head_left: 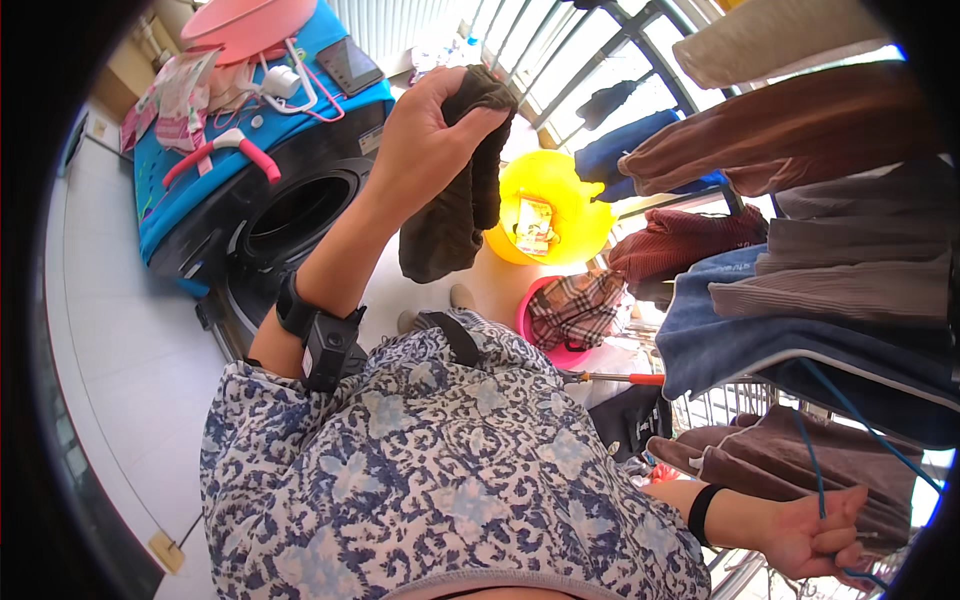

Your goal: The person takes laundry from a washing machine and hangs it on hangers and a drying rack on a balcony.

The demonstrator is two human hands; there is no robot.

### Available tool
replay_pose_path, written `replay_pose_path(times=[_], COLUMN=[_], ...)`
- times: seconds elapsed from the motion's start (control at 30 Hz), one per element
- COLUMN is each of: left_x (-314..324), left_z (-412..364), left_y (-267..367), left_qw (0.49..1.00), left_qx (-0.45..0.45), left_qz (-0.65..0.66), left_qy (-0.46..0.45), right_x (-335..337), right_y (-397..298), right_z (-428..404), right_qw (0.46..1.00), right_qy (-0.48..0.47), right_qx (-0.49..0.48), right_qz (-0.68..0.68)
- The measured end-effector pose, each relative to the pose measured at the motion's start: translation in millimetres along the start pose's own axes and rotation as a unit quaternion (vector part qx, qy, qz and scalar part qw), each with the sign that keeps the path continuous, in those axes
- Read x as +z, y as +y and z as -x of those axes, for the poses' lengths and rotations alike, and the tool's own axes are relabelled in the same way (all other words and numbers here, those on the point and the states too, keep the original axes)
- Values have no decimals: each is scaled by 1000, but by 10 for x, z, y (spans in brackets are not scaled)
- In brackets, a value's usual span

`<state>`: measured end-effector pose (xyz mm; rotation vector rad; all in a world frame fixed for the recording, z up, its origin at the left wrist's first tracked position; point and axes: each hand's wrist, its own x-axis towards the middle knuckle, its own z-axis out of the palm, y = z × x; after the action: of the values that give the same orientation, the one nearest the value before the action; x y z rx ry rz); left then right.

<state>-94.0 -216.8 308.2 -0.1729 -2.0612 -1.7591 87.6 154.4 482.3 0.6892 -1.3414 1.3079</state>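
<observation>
My left hand (420,142), raised ahead of me, pinches a dark olive-brown garment (441,236) by its gathered upper edge. The cloth hangs folded below my fingers; what kind of garment it is cannot be told. At the lower right, my right hand (810,532) has its fingers curled around a thin blue clothes hanger (862,411). Part of the hanger runs out past the right rim. Brown trousers or similar clothing (802,454) hang just beyond that hand.
A black front-loading washing machine (217,240) with its door open stands left under a blue cover (150,214). On it are a pink basin (247,26), hangers and a phone (349,65). A yellow tub (585,225) and a pink basin holding plaid cloth (574,307) stand ahead. Clothes hang right.
</observation>
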Motion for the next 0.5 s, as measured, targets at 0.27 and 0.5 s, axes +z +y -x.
replay_pose_path(times=[0.27, 0.5], left_x=[-188, -358], left_z=[111, 242], left_y=[61, 311], left_qw=[998, 993], left_qx=[-9, -3], left_qz=[-12, 63], left_qy=[54, 104], right_x=[1036, 1790], right_y=[1021, 1565], right_z=[646, 1250], right_qw=[839, 768], right_qy=[-87, -93], right_qx=[381, 365], right_qz=[-379, -518])
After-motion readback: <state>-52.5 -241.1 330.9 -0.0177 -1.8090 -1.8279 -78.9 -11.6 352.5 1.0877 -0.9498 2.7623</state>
